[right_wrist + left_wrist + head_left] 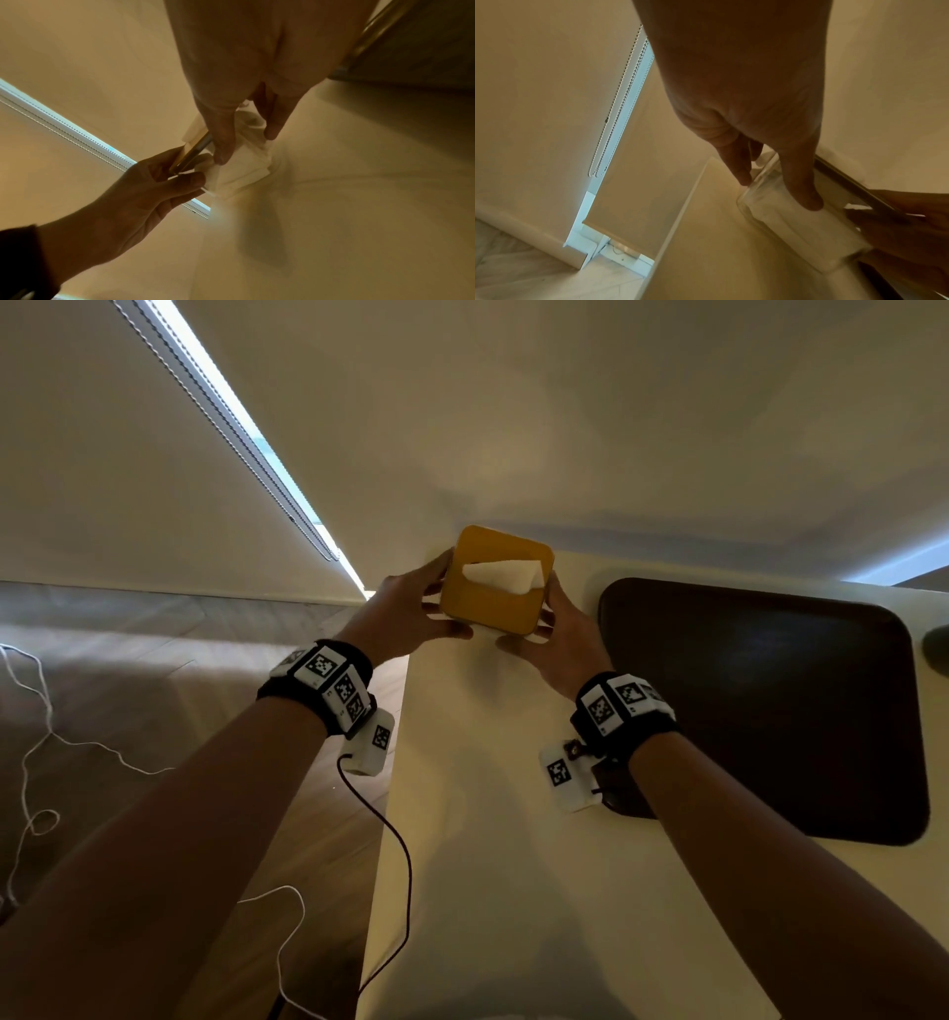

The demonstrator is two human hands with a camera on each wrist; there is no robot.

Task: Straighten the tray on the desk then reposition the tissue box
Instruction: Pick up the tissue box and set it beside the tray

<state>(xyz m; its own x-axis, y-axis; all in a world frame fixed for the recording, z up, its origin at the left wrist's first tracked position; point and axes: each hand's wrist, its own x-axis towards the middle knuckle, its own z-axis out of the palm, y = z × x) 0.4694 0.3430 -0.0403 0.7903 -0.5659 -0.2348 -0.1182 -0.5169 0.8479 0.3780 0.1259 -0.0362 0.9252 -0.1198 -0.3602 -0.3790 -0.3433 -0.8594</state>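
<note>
The tissue box (493,603) has a yellow lid, clear sides and a white tissue sticking out of the top. It stands at the far left corner of the cream desk (488,814), close to the wall. My left hand (411,608) grips its left side and my right hand (560,634) grips its right side. In the left wrist view my left hand (775,191) has thumb and fingers on the clear wall of the box (795,229). The right wrist view shows my right hand (248,146) round the box (239,174). The dark tray (770,711) lies flat, right of the box.
The desk's left edge drops to a wooden floor (154,711) with a white cable (31,752) and a black cable (400,865). A blind with a bead chain (231,428) hangs at the left. A dark object (937,649) sits at the right edge.
</note>
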